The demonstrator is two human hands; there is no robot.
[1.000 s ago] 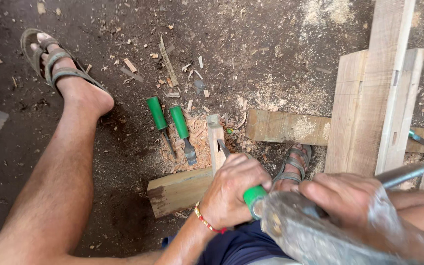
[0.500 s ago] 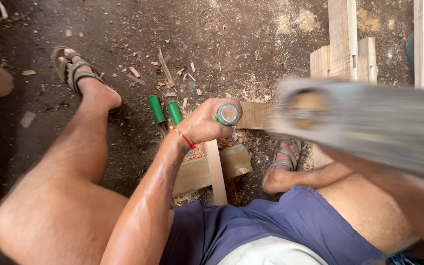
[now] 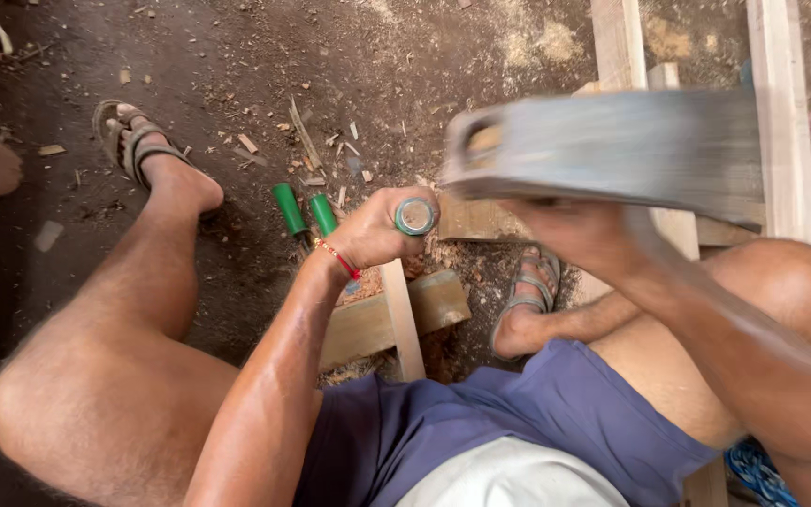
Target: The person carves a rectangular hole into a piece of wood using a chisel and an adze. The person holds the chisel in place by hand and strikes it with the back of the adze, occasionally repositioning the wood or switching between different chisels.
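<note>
Bare arms; a red thread bracelet (image 3: 338, 258) on the left wrist, blue-purple shorts (image 3: 481, 422), 2 possibly grey strapped sandals (image 3: 133, 145).

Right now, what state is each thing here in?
Left hand: closed around the chisel.
Chisel: upright, green butt end facing up.
Right hand: gripping the mallet.
Mallet: raised, motion-blurred.
Spare chisels: lying on the ground, unheld.
Wood strip: lying across the block.

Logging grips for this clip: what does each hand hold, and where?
Left hand grips a chisel around its green handle. Right hand holds a blurred mallet from beneath; exact grip point unclear.
</note>
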